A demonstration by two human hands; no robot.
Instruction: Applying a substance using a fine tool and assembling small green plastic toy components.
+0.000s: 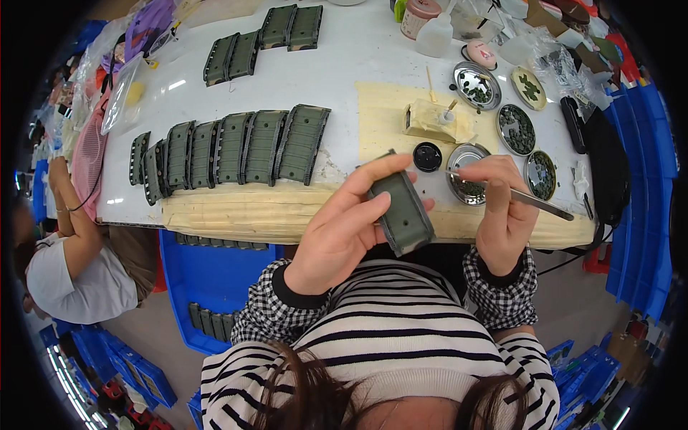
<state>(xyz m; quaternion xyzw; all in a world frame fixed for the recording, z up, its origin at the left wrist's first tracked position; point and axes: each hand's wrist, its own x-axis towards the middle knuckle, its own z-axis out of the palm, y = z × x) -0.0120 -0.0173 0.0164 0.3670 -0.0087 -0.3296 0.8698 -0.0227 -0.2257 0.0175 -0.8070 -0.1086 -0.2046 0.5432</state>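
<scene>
My left hand holds a dark green rectangular case tilted up in front of my chest, fingers around its edges. Two small dark dots show on its flat face. In my right hand is a pair of metal tweezers, pinched between thumb and fingers, their tips pointing left towards the case and apart from it. Whether the tips carry a piece is too small to tell. Beneath the tweezers is a round metal dish with small dark green pieces. A small black round pot lies just beyond the case.
Several similar green cases stand in a row at left, more further back. More dishes of small pieces stand at right, beside a tape-wrapped block. A blue tray sits below the table edge. Another person sits at far left.
</scene>
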